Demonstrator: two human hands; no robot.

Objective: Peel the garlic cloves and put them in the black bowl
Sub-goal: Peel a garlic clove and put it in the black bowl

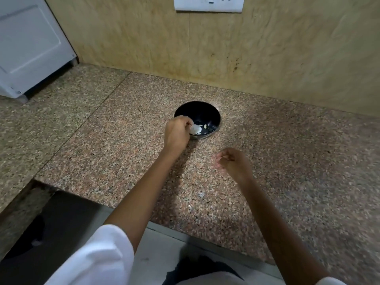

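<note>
The black bowl [205, 112] stands on the granite counter near the back wall. My left hand [177, 133] reaches over the bowl's near-left rim. Its curled fingers hold a white garlic clove [195, 129] low inside the bowl. A smaller peeled clove [205, 126] lies on the bowl's bottom beside it. My right hand [233, 162] hovers above the counter to the right and nearer to me, apart from the bowl. Its fingers are loosely curled and I see nothing in them.
Small white bits of garlic skin [201, 194] lie on the granite counter [287, 161] near its front edge. A white appliance [30, 48] stands at the back left. A socket plate [208, 4] is on the tan wall behind the bowl.
</note>
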